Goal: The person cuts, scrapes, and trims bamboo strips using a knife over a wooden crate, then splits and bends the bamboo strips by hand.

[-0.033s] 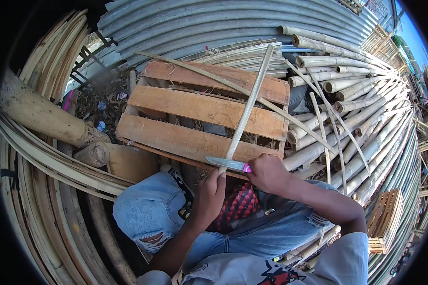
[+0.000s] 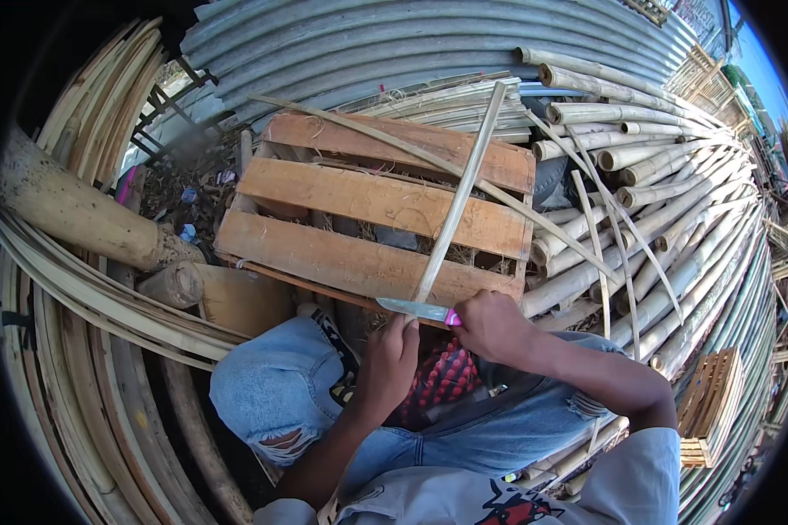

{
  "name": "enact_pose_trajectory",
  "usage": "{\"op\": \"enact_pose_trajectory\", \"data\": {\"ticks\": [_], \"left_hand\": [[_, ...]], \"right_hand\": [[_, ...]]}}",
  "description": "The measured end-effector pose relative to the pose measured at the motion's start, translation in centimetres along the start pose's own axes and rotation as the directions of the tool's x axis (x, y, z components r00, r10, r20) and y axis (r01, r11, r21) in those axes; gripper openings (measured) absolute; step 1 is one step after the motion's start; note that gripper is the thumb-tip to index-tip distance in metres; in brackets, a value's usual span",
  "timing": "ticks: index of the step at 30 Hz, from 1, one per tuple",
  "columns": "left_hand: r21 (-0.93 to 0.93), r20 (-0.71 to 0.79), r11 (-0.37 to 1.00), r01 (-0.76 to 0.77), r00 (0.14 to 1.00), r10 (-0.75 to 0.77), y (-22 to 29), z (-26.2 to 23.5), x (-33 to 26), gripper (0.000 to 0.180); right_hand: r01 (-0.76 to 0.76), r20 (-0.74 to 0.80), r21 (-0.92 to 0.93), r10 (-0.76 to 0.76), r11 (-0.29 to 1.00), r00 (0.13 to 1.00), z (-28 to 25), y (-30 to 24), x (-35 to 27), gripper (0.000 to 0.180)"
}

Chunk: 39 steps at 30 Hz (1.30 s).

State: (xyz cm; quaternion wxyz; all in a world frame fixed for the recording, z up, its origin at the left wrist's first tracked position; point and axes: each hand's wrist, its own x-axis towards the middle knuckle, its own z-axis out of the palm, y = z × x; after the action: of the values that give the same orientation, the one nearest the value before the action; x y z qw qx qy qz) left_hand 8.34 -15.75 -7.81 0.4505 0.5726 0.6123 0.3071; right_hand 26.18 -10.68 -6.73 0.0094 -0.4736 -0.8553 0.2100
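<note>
Bamboo strip [image 2: 458, 199], long, thin and pale, running from the person's lap up and slightly rightward across a wooden pallet [image 2: 368, 201] to the corrugated metal sheeting [image 2: 350, 44] behind; its lower end meets the knife blade at the near edge of the pallet. Right hand [image 2: 492, 325] closed in a fist around the pink handle of a knife [image 2: 420, 310]; the blade lies almost level, pointing toward the person's left, with its edge against the foot of the strip. Left hand [image 2: 389, 360] just below the blade, fingers curled together at the bottom end of the strip; whether they actually pinch the strip cannot be told, as the blade and the fingers hide the contact. Both forearms enter from the lower edge above knees in torn blue jeans [image 2: 280, 385], with a red patterned cloth [image 2: 442, 378] between them. Pallet of three broad slats, tilted, resting on debris and on round bamboo poles [image 2: 665, 201] stacked to the right; further loose slivers [image 2: 604, 236] lie crossed over those poles. Bundles of split bamboo strips [image 2: 52, 289] curve along the left; a thick log [image 2: 79, 214] lies beside them, near the pallet's left corner. A small wooden crate [image 2: 714, 407] stands at the far right, well apart from the hands.
</note>
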Motion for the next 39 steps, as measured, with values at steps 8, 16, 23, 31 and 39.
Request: {"op": "enact_pose_trajectory", "data": {"ticks": [8, 16, 23, 31, 39], "left_hand": [[0.134, -0.034, 0.986, -0.099, 0.994, 0.104, -0.3, -0.4, -0.2, 0.023], [0.093, -0.079, 0.994, -0.064, 0.994, 0.071, 0.8, -0.6, -0.4, 0.026], [-0.690, 0.469, 0.551, 0.469, 0.870, -0.152, 0.7, -2.5, -0.4, 0.025], [-0.653, 0.356, 0.647, 0.393, 0.914, -0.196, 0.7, -1.6, -0.6, 0.023], [-0.591, 0.239, 0.745, 0.309, 0.949, -0.204, 0.3, -1.3, 0.2, 0.025]], "right_hand": [[0.087, -0.037, -0.012, -0.087, 0.996, 0.996, 0.6, -1.0, 0.8, 0.020], [-0.219, -0.334, 0.001, 0.207, 0.976, 0.920, -2.2, 4.2, 4.6, 0.028], [-0.267, -0.222, 0.326, 0.349, 0.907, 0.910, -6.3, 2.9, 2.7, 0.028], [0.008, -0.069, 0.111, 0.000, 0.994, 0.998, -1.7, -2.4, 1.2, 0.021], [0.002, -0.205, -0.046, -0.011, 0.999, 0.979, -1.3, -1.3, 3.4, 0.023]]}}
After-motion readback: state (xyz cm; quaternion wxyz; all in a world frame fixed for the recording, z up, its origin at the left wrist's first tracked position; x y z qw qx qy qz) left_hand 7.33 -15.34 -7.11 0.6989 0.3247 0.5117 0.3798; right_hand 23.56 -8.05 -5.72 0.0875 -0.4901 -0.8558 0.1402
